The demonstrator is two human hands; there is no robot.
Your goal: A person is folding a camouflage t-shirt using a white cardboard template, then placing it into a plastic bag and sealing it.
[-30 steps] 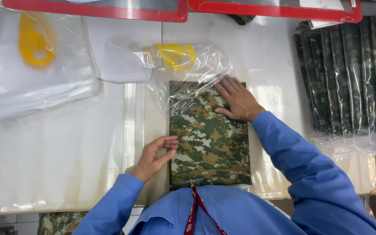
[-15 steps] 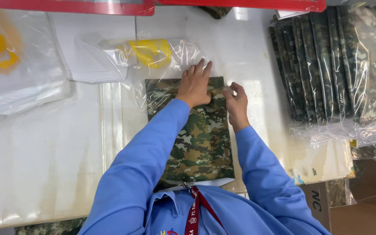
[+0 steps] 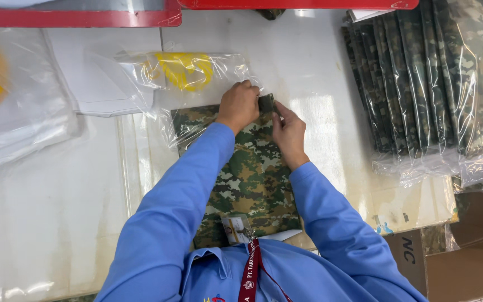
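left hand (image 3: 240,105) fist-pinching top edge of camo fabric (image 3: 250,179) | right hand (image 3: 288,131) pinching same edge, just beside | fabric flat on tabletop (image 3: 57,223), centre, half inside clear bag (image 3: 185,78) | bagged camo stack (image 3: 431,78) far right

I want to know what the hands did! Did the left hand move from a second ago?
Yes. The left hand went from the near left edge of the folded camouflage cloth up to its far edge, beside the right hand.
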